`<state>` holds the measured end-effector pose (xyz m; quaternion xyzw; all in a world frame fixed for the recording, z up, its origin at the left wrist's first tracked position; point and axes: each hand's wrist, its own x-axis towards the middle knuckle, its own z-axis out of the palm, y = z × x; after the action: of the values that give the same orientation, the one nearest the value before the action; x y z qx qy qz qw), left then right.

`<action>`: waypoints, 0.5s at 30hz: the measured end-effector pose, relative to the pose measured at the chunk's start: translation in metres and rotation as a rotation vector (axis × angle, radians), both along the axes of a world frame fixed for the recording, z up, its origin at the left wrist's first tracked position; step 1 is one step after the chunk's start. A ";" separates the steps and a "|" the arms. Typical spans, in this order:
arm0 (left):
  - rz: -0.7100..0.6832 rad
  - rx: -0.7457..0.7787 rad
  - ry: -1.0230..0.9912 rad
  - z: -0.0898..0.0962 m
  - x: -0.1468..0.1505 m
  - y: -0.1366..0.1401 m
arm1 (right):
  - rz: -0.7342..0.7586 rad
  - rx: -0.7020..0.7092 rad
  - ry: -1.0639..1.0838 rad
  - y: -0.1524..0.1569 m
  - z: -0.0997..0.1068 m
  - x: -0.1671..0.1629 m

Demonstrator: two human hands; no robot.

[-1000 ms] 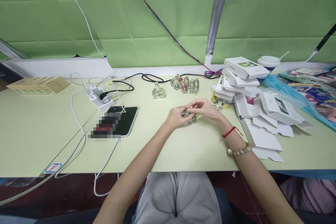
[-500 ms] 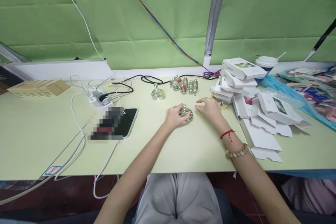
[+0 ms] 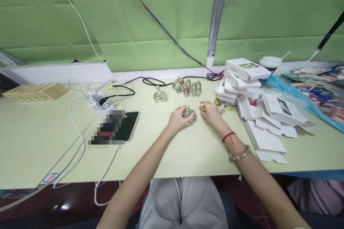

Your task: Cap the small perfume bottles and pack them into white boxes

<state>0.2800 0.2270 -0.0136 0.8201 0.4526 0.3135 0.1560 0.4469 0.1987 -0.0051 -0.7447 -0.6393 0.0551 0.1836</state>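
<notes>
My left hand (image 3: 177,118) is closed around a small, rounded glass perfume bottle (image 3: 191,116) that stands upright on the table, its neck showing above the fingers. To the right of it, my right hand (image 3: 211,113) pinches a small gold-coloured cap-like piece (image 3: 202,108) at the fingertips, apart from the bottle. Beside the right hand lie more gold-coloured pieces (image 3: 228,107) and a small silvery piece (image 3: 222,111). Another glass perfume bottle (image 3: 160,96) stands farther back on the left, and several small bottles (image 3: 185,87) are grouped behind my hands.
White cartons (image 3: 242,69) are stacked at the right, with flattened white boxes (image 3: 270,143) in front. A lidded cup (image 3: 268,63) stands behind them. On the left are a phone (image 3: 131,125), a power strip (image 3: 98,102) with cables, and brown boxes (image 3: 36,92).
A gold-coloured piece now shows plainly in my right fingertips, and the hand has shifted slightly left. My left hand stays on the bottle. The whole view has shifted a little.
</notes>
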 end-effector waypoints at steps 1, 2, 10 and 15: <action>0.001 -0.003 0.004 0.000 0.000 0.000 | -0.013 0.012 -0.005 0.000 0.000 0.000; 0.000 -0.008 0.006 0.001 0.000 0.000 | -0.025 0.029 -0.009 -0.001 0.001 0.000; -0.023 -0.019 0.005 0.002 -0.001 0.000 | -0.172 0.179 -0.076 -0.010 0.016 0.005; -0.030 -0.012 0.004 0.001 -0.001 0.000 | -0.250 -0.006 -0.132 -0.013 0.014 0.007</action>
<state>0.2786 0.2272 -0.0127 0.8265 0.4424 0.3068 0.1644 0.4536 0.1858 0.0091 -0.8211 -0.5521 -0.0153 0.1443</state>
